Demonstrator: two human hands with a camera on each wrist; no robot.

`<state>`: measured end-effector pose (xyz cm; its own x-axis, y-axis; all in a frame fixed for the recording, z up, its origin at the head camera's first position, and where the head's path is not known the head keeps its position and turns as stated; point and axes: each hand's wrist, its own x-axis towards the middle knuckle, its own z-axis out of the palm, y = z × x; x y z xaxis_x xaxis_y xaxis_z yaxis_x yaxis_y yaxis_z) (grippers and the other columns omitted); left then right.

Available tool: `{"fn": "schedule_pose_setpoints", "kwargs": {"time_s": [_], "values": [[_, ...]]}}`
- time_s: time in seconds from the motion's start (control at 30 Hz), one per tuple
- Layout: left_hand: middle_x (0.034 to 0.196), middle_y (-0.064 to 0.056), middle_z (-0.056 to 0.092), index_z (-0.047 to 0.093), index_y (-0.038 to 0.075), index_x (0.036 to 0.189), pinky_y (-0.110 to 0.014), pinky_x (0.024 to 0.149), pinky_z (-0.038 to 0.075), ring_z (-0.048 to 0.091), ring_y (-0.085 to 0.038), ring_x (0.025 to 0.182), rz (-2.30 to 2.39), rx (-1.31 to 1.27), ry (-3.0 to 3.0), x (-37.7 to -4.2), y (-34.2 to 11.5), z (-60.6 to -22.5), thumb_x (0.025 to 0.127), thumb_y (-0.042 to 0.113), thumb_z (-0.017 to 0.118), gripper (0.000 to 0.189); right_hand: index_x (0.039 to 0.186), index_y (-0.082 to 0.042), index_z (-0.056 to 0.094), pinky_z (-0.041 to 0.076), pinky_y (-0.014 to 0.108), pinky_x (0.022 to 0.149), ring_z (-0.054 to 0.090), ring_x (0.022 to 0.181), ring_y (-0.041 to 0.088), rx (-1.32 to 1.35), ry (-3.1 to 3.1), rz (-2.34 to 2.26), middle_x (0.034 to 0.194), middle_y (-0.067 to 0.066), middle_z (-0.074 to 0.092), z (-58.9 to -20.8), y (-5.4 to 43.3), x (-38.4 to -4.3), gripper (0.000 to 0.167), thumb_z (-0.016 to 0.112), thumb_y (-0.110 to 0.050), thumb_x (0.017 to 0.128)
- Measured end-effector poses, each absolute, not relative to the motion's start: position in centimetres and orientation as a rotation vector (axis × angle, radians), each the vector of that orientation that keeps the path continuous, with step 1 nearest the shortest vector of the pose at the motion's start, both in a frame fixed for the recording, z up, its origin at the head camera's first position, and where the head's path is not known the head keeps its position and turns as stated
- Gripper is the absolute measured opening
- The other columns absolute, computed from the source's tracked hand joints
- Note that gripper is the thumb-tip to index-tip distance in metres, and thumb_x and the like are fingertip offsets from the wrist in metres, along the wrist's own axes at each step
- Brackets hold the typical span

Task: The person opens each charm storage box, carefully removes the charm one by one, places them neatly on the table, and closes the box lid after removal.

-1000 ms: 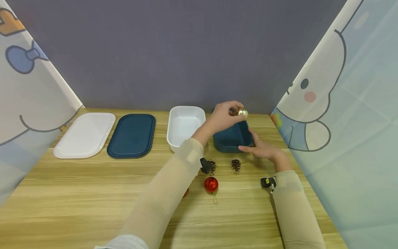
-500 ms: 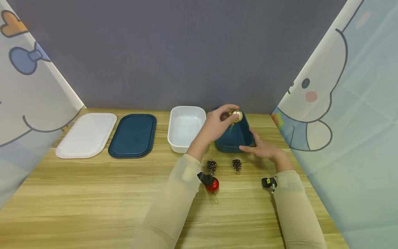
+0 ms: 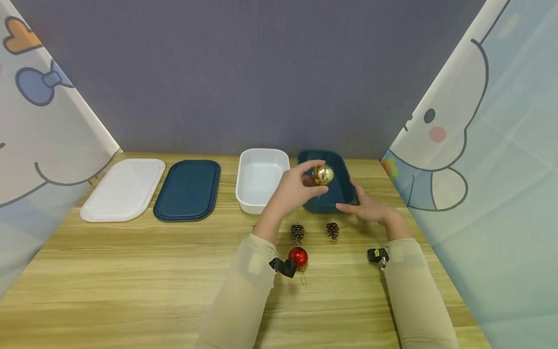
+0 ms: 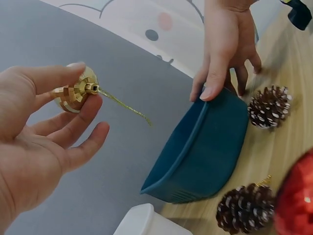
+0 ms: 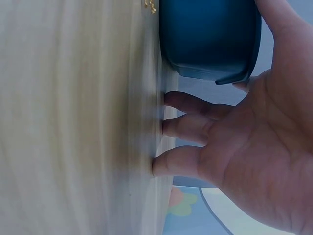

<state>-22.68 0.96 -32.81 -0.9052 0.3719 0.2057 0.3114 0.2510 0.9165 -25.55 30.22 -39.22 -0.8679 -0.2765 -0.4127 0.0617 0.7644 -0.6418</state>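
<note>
My left hand (image 3: 293, 188) pinches a gold faceted Christmas bauble (image 3: 323, 175) between thumb and fingers, over the dark blue box (image 3: 330, 208). In the left wrist view, a gold hanging cord (image 4: 122, 106) trails from the bauble's cap. My right hand (image 3: 369, 209) grips the box's near right corner, thumb on the front rim and index finger along the side. Its other fingers (image 5: 183, 128) reach down to the tabletop in the right wrist view. Two pinecones (image 3: 298, 233) (image 3: 333, 231) lie in front of the box, with a red bauble (image 3: 299, 255) nearer me.
A white box (image 3: 260, 209) stands left of the dark blue one. Farther left lie a dark blue lid (image 3: 187, 190) and a white lid (image 3: 123, 190). A grey panel (image 3: 253, 77) rises behind the wooden table (image 3: 131, 276), with printed cloth (image 3: 510, 160) at both sides.
My left hand has drawn the gold bauble left and toward me, from the box's far side to over its middle. My right hand stays at the box corner.
</note>
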Motion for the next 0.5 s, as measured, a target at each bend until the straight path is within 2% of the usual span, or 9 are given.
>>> {"fn": "schedule_pose_setpoints", "kwargs": {"time_s": [0.1,0.3,0.5], "values": [[0.108,-0.010,0.078,0.055,0.023,0.156,-0.034,0.082,0.064,0.076,-0.019,0.096,1.735,0.669,2.487,-22.1,0.8,-33.1,0.097,0.016,0.081,0.065,0.166,-0.034,-0.029,0.029,0.078,0.120,0.019,0.157,0.061,-0.175,2.468,-0.917,0.177,0.030,-0.008,-39.1,30.1,-25.6,0.116,0.060,-0.069,0.100],[0.133,-0.007,0.065,0.054,0.020,0.157,-0.034,0.082,0.063,0.074,-0.018,0.096,1.701,0.682,2.568,-21.3,0.4,-33.9,0.099,0.016,0.078,0.063,0.166,-0.034,-0.029,0.025,0.078,0.122,0.011,0.159,0.061,-0.175,2.472,-0.913,0.177,0.027,-0.013,-39.2,30.0,-25.5,0.115,0.059,-0.069,0.100],[0.143,-0.008,0.063,0.050,0.019,0.157,-0.044,0.098,0.061,0.074,-0.021,0.103,1.717,0.701,2.544,-20.5,0.1,-34.2,0.100,0.021,0.078,0.063,0.166,-0.034,-0.029,0.025,0.079,0.122,0.011,0.159,0.061,-0.182,2.468,-0.929,0.177,0.026,-0.016,-39.3,30.0,-25.6,0.115,0.060,-0.067,0.101]]}}
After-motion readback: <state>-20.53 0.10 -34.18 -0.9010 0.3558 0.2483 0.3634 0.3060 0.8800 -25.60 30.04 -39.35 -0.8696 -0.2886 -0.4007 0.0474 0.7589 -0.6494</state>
